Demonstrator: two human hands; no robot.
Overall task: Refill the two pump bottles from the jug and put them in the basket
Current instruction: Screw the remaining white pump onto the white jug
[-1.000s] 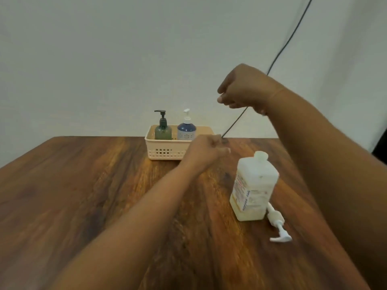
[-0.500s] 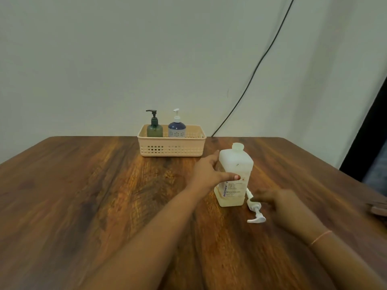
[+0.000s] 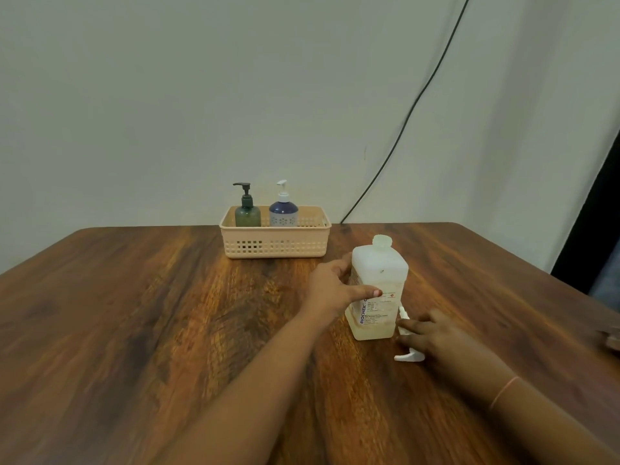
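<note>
Both pump bottles, the green bottle (image 3: 247, 214) and the blue bottle (image 3: 283, 213), stand in the basket (image 3: 275, 245) at upper centre of the table (image 3: 134, 313). Right of centre, the left hand (image 3: 330, 286) wraps its grip around the open jug (image 3: 377, 290). The right hand (image 3: 432, 337) settles on the loose pump head (image 3: 407, 356); whether its grip has closed, I cannot tell. Likely wrap-up: the pump head needs lifting and refitting into the jug neck.

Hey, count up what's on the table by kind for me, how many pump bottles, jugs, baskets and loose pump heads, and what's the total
Pump bottles: 2, green and blue
Jug: 1
Basket: 1
Loose pump head: 1
Total: 5
</note>
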